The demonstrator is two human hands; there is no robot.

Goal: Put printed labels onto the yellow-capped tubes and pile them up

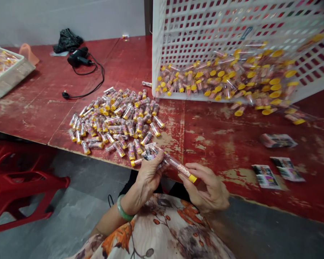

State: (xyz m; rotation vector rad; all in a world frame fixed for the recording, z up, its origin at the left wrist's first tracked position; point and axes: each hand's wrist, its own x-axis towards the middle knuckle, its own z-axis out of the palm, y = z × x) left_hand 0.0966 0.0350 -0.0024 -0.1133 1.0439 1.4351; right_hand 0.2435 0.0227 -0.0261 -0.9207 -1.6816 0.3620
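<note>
My left hand (150,172), with a green bangle at its wrist, pinches small printed packets (150,153) near the table's front edge. Between my two hands lies a clear tube (180,167) with a yellow cap; its far end meets the packets at my left fingers. The fingers of my right hand (206,187) hold this tube near its capped end. Just beyond my left hand, a large pile of small clear tubes (118,122) with yellow ends covers the red table. Some loose packets (266,177) lie to the right of my right hand.
A white mesh basket (158,46) on its side spills yellow-capped tubes (221,81) at the back right. At the left are a white tray (14,77), a black device (79,57) with a cable, and a black bag (67,40). Red stools (21,180) stand below.
</note>
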